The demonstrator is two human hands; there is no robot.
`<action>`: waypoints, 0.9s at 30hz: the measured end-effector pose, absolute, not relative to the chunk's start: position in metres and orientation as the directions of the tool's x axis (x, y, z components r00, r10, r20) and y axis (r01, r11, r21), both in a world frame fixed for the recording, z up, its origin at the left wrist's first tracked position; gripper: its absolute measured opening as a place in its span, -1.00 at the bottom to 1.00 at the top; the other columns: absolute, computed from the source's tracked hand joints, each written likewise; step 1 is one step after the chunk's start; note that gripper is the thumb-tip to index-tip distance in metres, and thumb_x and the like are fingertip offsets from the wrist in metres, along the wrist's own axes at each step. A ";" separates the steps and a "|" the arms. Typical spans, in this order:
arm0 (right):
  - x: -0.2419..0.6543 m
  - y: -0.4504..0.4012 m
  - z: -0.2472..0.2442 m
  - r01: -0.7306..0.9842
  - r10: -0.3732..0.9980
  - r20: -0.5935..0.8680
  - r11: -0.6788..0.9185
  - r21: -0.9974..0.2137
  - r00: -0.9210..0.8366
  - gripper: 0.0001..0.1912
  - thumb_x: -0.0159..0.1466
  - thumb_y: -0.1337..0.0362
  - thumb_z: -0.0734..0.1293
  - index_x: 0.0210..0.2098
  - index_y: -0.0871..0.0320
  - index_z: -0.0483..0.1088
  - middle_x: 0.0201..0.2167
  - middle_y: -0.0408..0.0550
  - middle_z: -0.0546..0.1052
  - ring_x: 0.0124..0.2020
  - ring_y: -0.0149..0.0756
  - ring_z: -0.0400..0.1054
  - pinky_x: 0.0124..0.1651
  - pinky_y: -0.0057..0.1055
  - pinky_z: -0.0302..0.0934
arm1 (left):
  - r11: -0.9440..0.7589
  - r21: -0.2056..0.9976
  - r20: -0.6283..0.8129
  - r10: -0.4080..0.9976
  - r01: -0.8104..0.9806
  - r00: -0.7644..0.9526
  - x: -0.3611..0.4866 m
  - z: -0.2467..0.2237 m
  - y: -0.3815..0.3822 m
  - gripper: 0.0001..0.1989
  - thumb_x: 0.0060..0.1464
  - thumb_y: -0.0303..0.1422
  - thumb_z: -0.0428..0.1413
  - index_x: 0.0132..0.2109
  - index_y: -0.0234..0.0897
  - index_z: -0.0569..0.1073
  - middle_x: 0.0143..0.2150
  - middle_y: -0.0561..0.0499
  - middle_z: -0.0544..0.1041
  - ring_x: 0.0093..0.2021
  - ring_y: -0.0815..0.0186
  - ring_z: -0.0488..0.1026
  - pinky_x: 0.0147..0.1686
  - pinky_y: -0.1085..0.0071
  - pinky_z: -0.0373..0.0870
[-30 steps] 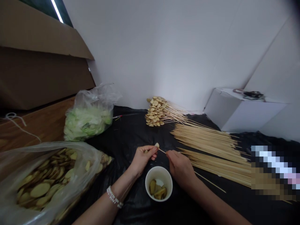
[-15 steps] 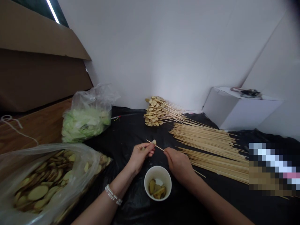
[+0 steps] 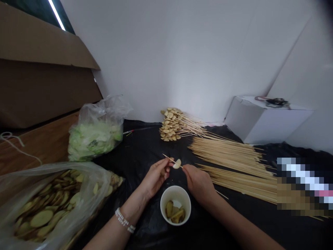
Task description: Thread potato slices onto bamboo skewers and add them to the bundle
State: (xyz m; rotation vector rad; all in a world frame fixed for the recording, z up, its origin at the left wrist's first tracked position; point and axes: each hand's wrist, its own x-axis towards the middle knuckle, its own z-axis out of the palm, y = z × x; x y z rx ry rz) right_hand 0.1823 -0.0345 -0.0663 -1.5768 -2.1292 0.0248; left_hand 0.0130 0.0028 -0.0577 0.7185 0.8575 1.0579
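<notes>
Lower centre, your right hand [image 3: 200,182] grips the skewer [image 3: 166,156] beside the pale slice [image 3: 178,163]; your left hand [image 3: 156,176] pinches nearer the tip — apparently positioning the slice. That calls for a steady right grip — the cup [image 3: 178,193] stands just below.

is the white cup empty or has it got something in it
Not empty: the white cup has a few potato-like slices lying at the bottom, with its inner wall bare above them.
</notes>
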 end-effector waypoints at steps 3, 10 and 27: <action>0.184 -0.034 -0.068 0.898 0.899 0.386 0.330 -0.292 -0.206 -0.74 0.37 0.32 0.08 -0.30 0.14 0.37 -0.37 -0.08 0.52 -0.33 -0.36 0.40 -0.35 -0.50 0.08 | 0.442 0.678 -0.293 0.895 -0.587 0.336 0.005 -0.053 0.005 -0.59 -0.13 -0.67 0.04 -0.11 -0.34 0.51 -0.18 -0.11 0.52 -0.28 0.41 0.46 -0.34 0.55 0.39; 0.185 -0.035 -0.069 0.876 0.876 0.431 0.369 -0.311 -0.216 -0.71 0.37 0.32 0.07 -0.29 0.15 0.39 -0.37 -0.06 0.52 -0.31 -0.36 0.40 -0.33 -0.51 0.09 | 0.427 0.646 -0.266 0.903 -0.633 0.338 0.002 -0.057 0.008 -0.38 -0.33 -0.82 -0.10 -0.07 -0.40 0.45 -0.07 -0.16 0.49 -0.01 0.29 0.45 0.05 0.40 0.35; 0.186 -0.037 -0.066 0.882 0.873 0.435 0.369 -0.294 -0.220 -0.72 0.37 0.32 0.09 -0.27 0.17 0.42 -0.36 -0.04 0.53 -0.28 -0.31 0.43 -0.27 -0.48 0.16 | 0.311 0.739 -0.264 0.950 -0.598 0.169 0.001 -0.061 0.014 -0.89 0.11 -0.48 0.10 -0.20 -0.40 0.48 -0.19 -0.14 0.55 -0.35 0.43 0.51 -0.40 0.59 0.47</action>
